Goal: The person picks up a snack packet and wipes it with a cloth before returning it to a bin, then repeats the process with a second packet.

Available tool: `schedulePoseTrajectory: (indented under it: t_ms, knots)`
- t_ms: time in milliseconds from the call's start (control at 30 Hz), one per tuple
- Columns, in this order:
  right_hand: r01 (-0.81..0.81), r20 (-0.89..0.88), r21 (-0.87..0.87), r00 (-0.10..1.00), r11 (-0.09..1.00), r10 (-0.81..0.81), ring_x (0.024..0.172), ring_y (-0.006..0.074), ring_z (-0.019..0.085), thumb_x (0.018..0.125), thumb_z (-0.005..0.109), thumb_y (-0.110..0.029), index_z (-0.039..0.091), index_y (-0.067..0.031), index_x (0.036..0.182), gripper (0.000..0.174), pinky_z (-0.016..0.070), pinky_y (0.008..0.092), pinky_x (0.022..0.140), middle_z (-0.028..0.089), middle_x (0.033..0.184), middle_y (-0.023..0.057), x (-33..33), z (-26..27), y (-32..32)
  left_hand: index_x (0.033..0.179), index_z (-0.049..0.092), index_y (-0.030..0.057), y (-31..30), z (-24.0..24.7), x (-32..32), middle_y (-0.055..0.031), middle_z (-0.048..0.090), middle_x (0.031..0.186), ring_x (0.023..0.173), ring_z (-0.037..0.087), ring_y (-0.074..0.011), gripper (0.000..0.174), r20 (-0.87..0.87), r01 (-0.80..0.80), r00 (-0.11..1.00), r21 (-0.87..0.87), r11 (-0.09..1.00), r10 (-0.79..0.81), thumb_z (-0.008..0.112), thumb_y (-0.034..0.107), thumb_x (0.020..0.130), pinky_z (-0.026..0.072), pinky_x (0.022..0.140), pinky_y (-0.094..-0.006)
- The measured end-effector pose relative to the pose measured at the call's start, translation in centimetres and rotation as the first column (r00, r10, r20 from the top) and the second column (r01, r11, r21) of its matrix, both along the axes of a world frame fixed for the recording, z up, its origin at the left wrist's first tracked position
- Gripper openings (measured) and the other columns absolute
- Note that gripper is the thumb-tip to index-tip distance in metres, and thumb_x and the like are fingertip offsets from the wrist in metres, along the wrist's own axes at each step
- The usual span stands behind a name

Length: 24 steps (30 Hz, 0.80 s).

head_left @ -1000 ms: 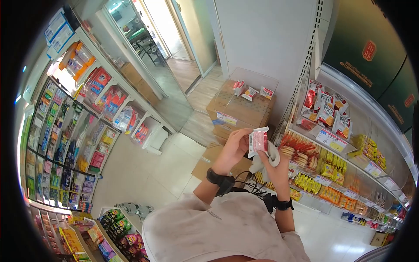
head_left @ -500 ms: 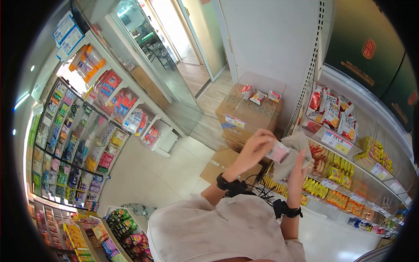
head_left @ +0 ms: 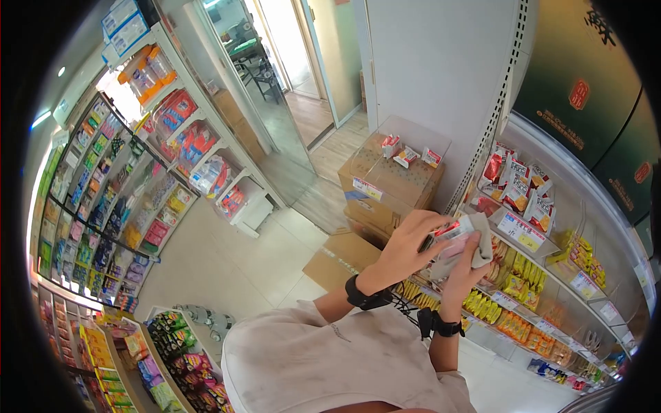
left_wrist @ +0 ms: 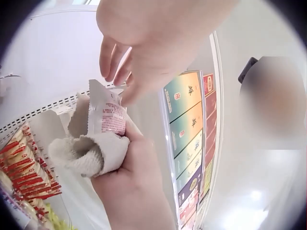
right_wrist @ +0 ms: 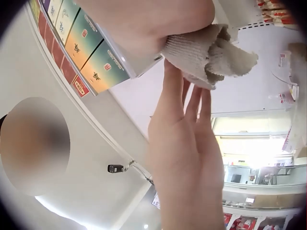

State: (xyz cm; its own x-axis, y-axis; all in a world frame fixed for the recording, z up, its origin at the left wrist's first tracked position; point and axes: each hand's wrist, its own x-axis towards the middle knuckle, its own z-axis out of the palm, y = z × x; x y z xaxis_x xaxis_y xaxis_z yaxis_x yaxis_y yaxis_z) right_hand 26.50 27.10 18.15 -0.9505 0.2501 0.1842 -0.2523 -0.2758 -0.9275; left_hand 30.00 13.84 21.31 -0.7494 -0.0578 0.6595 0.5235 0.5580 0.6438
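Observation:
My right hand (head_left: 460,277) holds a small white-and-red snack packet (head_left: 453,233) together with a bunched, off-white ribbed knit cloth (head_left: 485,253). In the left wrist view, the packet's crimped end stands up out of the folded cloth (left_wrist: 103,148), and pink printing shows on its back. My left hand (head_left: 407,242) is at the packet's left end, its fingers extended and spread. The thumb side lies along the packet's edge (left_wrist: 109,115). From the right wrist, the cloth (right_wrist: 192,53) hides most of the packet, and left fingertips show just beneath it.
Shelves on the right bear several white-and-red packets (head_left: 518,186), yellow packs (head_left: 527,275) and price tags (head_left: 520,230). Cardboard boxes (head_left: 385,196) topped by a clear cover with a few similar packets (head_left: 406,157) stand ahead. Snack racks (head_left: 103,199) line the left.
The packet has turned and moved right with both hands. The left fingers, which held the packet half a second ago, now lie spread at its end; the cloth is bunched behind it.

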Motion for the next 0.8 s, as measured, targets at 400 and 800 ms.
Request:
schedulePoseTrajectory:
  t_ms: [400, 800]
  knots:
    - [-0.349, 0.187, -0.003, 0.920, 0.937, 0.344, 0.128, 0.0181, 0.051, 0.105, 0.048, -0.054, 0.042, -0.0019, 0.149, 0.068, 0.0424, 0.0315, 0.105, 0.052, 0.142, 0.0094, 1.5, 0.0, -0.1, 0.130, 0.061, -0.0036, -0.9, -0.4, 0.5, -0.0165, 0.058, 0.132, 0.115, 0.060, -0.0230, 0.052, 0.162, 0.115, 0.974, 0.258, 0.959, -0.161, 0.080, 0.011, 0.084, 0.0489, 0.097, -0.0348]
    - [-0.331, -0.006, -0.090, 0.943, 0.939, 0.332, 0.105, 0.0077, 0.058, 0.097, 0.069, -0.011, 0.052, 0.0001, 0.143, 0.050, 0.0499, 0.0232, 0.085, 0.062, 0.126, 0.0030, 0.6, 1.4, 0.2, 0.121, 0.069, -0.0021, -0.9, -0.4, -0.2, -0.0094, 0.064, 0.102, 0.089, 0.062, -0.0164, 0.038, 0.031, -0.046, 0.999, 0.254, 0.966, 0.039, 0.078, 0.004, 0.085, 0.0506, 0.077, -0.0274]
